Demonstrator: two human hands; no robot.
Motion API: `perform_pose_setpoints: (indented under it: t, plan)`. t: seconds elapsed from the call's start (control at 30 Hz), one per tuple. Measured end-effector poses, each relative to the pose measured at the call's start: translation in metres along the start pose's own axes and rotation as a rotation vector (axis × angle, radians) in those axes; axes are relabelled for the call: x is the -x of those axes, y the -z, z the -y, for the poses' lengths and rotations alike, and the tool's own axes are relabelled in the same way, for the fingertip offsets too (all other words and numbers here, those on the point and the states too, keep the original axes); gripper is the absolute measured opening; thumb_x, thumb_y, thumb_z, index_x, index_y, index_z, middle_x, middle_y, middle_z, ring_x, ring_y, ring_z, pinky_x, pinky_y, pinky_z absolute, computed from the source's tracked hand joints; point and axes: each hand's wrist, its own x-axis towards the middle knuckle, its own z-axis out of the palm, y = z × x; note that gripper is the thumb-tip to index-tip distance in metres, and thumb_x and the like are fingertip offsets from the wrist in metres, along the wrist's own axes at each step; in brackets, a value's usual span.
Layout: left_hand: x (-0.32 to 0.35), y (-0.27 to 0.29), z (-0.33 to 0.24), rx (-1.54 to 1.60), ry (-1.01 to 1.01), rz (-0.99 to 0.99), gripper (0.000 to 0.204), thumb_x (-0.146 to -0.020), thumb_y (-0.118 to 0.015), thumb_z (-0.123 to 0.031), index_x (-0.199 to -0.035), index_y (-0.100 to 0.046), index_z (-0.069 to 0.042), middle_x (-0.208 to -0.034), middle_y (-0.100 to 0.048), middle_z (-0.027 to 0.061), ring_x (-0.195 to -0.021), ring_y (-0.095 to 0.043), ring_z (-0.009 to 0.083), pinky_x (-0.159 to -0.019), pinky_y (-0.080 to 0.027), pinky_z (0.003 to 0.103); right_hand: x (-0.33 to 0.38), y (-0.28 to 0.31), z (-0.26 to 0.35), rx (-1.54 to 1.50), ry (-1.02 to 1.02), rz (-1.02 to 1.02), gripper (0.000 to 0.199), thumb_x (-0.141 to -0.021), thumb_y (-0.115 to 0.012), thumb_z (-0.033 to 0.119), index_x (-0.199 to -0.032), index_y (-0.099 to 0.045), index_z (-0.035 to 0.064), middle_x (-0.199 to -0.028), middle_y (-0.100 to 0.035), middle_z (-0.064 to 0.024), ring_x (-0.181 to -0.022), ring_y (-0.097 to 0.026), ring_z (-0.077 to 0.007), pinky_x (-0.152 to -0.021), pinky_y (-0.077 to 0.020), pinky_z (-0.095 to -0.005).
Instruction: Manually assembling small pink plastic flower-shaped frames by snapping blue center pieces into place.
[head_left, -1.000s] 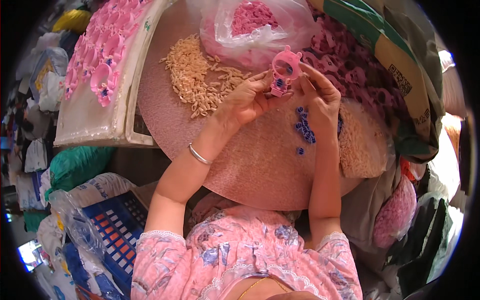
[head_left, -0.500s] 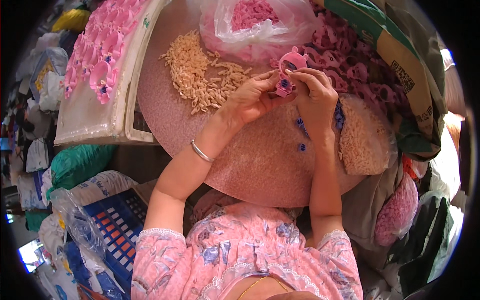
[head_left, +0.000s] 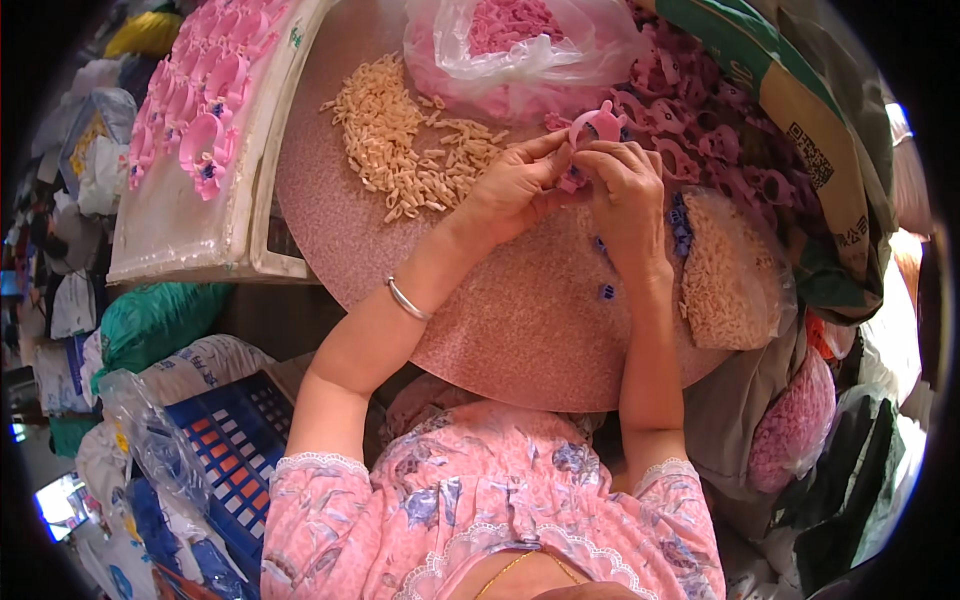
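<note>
Over the far part of the round, reddish speckled table, both my hands grip one pink plastic toy bracelet with small ear-like bumps. My left hand pinches its left side between thumb and fingers. From the right, my right hand closes on it with bent fingers, hiding much of its lower part. A few small blue pieces lie by my right wrist, and more blue pieces sit to its right. Small beige plastic parts are heaped left of my hands.
A clear bag of beige parts lies at the table's right. Beyond my hands are an open bag of pink parts and piled pink bracelets, beside a green-and-brown sack. Several pink bracelets rest on a white box at left.
The toy bracelet has turned and tilted in my hands, its eared end shifting slightly right. My right fingers have curled further over it, covering more of its lower part.
</note>
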Motion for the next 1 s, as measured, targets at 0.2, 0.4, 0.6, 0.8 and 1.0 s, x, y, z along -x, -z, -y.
perform_pose_setpoints:
  t: [0.2,0.4,0.6,0.8,1.0]
  plan:
    - [0.0,-0.004,-0.003,0.053,-0.054,0.092,0.032,-0.097,-0.048,-0.018,-0.126,-0.051,-0.005,-0.108,-0.06,0.0047,-0.095,-0.062,0.0165,-0.084,-0.058,0.038,-0.003,0.002,0.004,0.0,-0.074,-0.08,0.024,-0.071,-0.07,0.0,-0.094,-0.066,0.0069,-0.089,-0.065,-0.0043,-0.081,-0.06,-0.0203,-0.075,-0.043,-0.0313]
    - [0.003,-0.008,-0.007,0.217,0.023,0.064,0.033,-0.098,-0.044,-0.019,-0.127,-0.046,-0.004,-0.113,-0.059,0.0091,-0.096,-0.063,0.0194,-0.087,-0.057,0.044,-0.004,0.013,-0.016,-0.351,-0.372,-0.161,0.034,-0.073,-0.074,0.0,-0.103,-0.06,0.0051,-0.088,-0.059,-0.0016,-0.078,-0.056,-0.0088,-0.069,-0.0471,-0.0229]
    - [0.001,-0.004,0.002,0.107,0.043,0.06,0.035,-0.098,-0.044,-0.019,-0.129,-0.046,-0.004,-0.115,-0.059,0.0099,-0.094,-0.064,0.0207,-0.086,-0.058,0.044,-0.001,-0.011,-0.014,-0.434,-0.448,-0.178,0.056,-0.07,-0.081,0.008,-0.116,-0.049,0.0043,-0.1,-0.055,-0.0044,-0.088,-0.055,-0.0107,-0.074,-0.0492,-0.0239]
    - [0.002,-0.01,-0.004,0.109,-0.068,0.133,0.038,-0.097,-0.047,-0.022,-0.129,-0.046,-0.003,-0.117,-0.058,0.0091,-0.098,-0.063,0.0206,-0.085,-0.058,0.044,-0.003,-0.017,-0.017,-1.135,-0.683,-0.284,0.052,-0.084,-0.068,0.007,-0.129,-0.042,0.0029,-0.113,-0.056,-0.0084,-0.1,-0.057,-0.0128,-0.082,-0.0514,-0.0291]
    - [0.0,-0.01,-0.004,0.151,-0.063,0.057,0.038,-0.096,-0.049,-0.023,-0.129,-0.047,-0.003,-0.117,-0.058,0.0097,-0.099,-0.063,0.025,-0.086,-0.058,0.044,-0.001,-0.005,-0.021,-1.161,-0.748,-0.026,0.045,-0.084,-0.071,0.01,-0.122,-0.05,0.0007,-0.104,-0.064,-0.0105,-0.091,-0.062,-0.012,-0.078,-0.0511,-0.0257]
